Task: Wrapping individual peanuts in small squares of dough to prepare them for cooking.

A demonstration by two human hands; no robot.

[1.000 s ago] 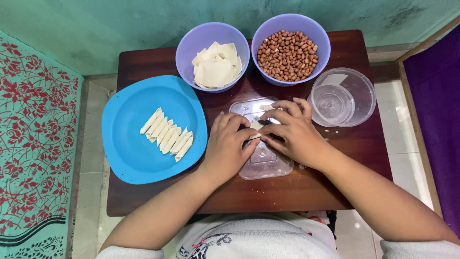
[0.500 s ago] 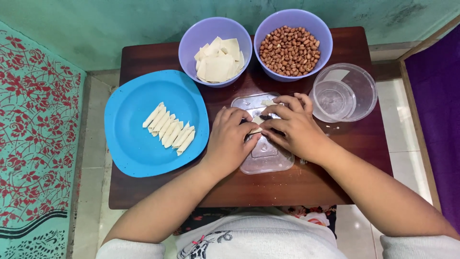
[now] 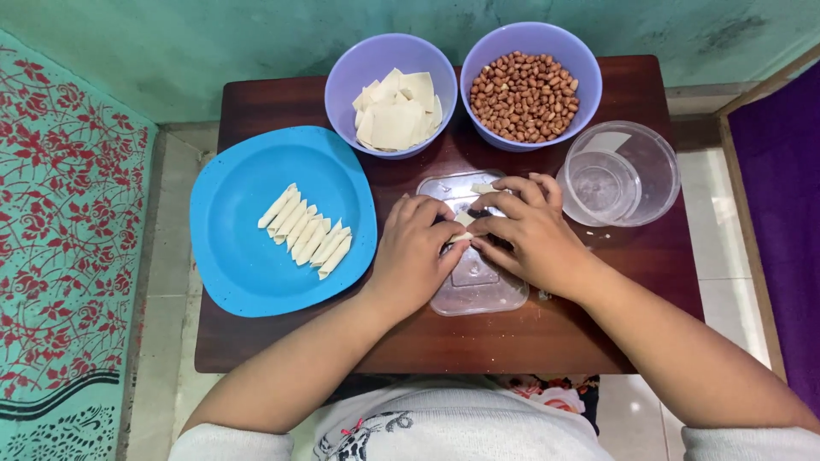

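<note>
My left hand [image 3: 414,254] and my right hand [image 3: 528,232] meet over a clear plastic lid [image 3: 478,286] on the dark wooden table [image 3: 530,337]. Together their fingertips pinch a small pale dough wrapper [image 3: 463,220], which is mostly hidden by the fingers. Another scrap of dough [image 3: 481,188] lies on the lid's far end. A blue plate [image 3: 248,256] to the left holds a row of several rolled dough pieces [image 3: 306,232].
Two lilac bowls stand at the table's back: one with square dough wrappers [image 3: 395,115], one with peanuts [image 3: 528,85]. A clear round container [image 3: 623,175] with a smaller cup inside sits at the right. Green wall behind, patterned cloth [image 3: 68,256] at left.
Both hands stay on the wrapper over the lid, with only slight finger movement. The view has shifted a little.
</note>
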